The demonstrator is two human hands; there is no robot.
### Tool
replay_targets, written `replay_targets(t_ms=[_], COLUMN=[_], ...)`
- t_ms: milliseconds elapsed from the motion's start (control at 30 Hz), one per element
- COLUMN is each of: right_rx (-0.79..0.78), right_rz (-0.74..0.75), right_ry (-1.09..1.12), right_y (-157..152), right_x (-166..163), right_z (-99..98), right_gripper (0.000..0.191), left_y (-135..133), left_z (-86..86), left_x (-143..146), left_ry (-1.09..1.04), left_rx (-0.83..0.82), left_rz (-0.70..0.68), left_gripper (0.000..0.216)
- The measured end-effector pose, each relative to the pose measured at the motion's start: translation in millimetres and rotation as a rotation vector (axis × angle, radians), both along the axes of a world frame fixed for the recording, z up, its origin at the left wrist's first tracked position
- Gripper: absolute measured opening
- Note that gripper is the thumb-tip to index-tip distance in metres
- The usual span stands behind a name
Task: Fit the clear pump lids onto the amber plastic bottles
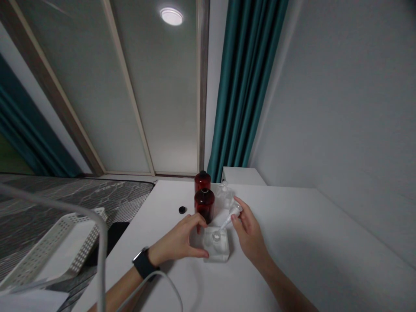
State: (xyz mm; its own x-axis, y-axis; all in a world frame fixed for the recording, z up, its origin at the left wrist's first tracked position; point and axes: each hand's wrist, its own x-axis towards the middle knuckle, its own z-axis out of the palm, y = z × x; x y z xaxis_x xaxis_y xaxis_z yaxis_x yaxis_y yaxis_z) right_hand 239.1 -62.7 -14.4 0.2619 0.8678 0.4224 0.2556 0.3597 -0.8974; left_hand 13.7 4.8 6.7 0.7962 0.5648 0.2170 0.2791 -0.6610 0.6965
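Observation:
My left hand (180, 240), with a dark watch on the wrist, curls around the left side of a clear square container (217, 247) on the white table (292, 234). My right hand (248, 229) pinches a small clear dropper-like tool (227, 220), its tip reaching down toward the container's round opening. Two dark red bottles stand just behind: the nearer one (204, 203) has no cap on, the farther one (202, 180) is capped. A small black cap (182, 209) lies on the table to their left.
A clear plastic bottle or bag (225, 195) sits right of the red bottles. A white perforated basket (61, 247) lies at the left over a dark patterned mattress. A white cable (102, 255) arcs across the foreground. Teal curtains hang behind.

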Motion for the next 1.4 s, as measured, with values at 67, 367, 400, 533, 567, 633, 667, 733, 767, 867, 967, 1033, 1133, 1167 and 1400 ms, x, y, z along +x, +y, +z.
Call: replay_targets(t_ms=[67, 367, 400, 533, 567, 633, 667, 733, 767, 867, 967, 1033, 1133, 1167, 1400], right_rx=[0.012, 0.026, 0.020, 0.004, 0.000, -0.014, -0.023, -0.045, -0.056, -0.089, -0.104, -0.092, -0.033, -0.015, -0.073], right_rz=[-0.018, 0.012, 0.021, 0.041, 0.044, 0.052, 0.056, 0.063, 0.069, 0.090, 0.099, 0.094, 0.083, 0.083, 0.092], right_ry=[-0.005, -0.112, -0.114, -0.104, -0.099, -0.084, -0.074, -0.047, -0.030, 0.019, 0.039, 0.029, -0.025, -0.042, 0.075], right_y=[-0.3, -3.0, -2.7, -1.5, -1.4, -1.4, -1.3, -0.8, -0.2, 2.2, 3.4, 2.0, -2.7, -4.2, -1.6], right_x=[-0.2, -0.3, 0.1, 1.1, 1.2, 1.2, 1.1, 0.9, 0.9, 1.1, 1.4, 1.2, 0.3, -0.1, -2.5], right_z=[-0.1, 0.0, -0.5, -2.5, -2.6, -2.3, -2.0, -1.5, -1.4, -2.2, -3.2, -2.7, -0.1, 0.9, 2.3], right_gripper=[0.048, 0.041, 0.042, 0.044, 0.044, 0.045, 0.046, 0.047, 0.048, 0.050, 0.051, 0.050, 0.047, 0.046, 0.048], left_y=[-0.2, 0.3, 0.6, 0.5, 0.4, 0.1, -0.1, -0.2, -0.2, 0.1, 0.6, 0.8, 0.7, 0.5, -2.0], left_z=[0.2, 0.5, -0.1, -1.4, -1.5, -1.3, -1.1, -0.5, -0.2, 0.7, 0.8, 0.1, -1.2, -1.5, 1.6], left_x=[0.0, -0.2, -0.1, 0.4, 0.5, 0.3, 0.1, -0.2, -0.2, 0.1, 0.5, 0.4, -0.1, -0.3, -0.1], left_ry=[0.002, 0.011, 0.009, 0.003, 0.001, -0.004, -0.006, -0.006, -0.004, -0.002, 0.000, 0.004, 0.008, 0.008, 0.013], left_rx=[-0.003, 0.007, 0.005, 0.001, 0.001, 0.002, 0.002, 0.001, -0.001, -0.002, -0.002, 0.001, 0.006, 0.007, -0.006], left_rz=[0.003, 0.002, 0.000, -0.001, -0.001, -0.004, -0.004, -0.003, -0.004, -0.005, -0.002, -0.001, -0.001, -0.001, 0.002], left_gripper=[0.050, 0.051, 0.051, 0.052, 0.052, 0.051, 0.051, 0.051, 0.051, 0.051, 0.050, 0.051, 0.052, 0.052, 0.051])
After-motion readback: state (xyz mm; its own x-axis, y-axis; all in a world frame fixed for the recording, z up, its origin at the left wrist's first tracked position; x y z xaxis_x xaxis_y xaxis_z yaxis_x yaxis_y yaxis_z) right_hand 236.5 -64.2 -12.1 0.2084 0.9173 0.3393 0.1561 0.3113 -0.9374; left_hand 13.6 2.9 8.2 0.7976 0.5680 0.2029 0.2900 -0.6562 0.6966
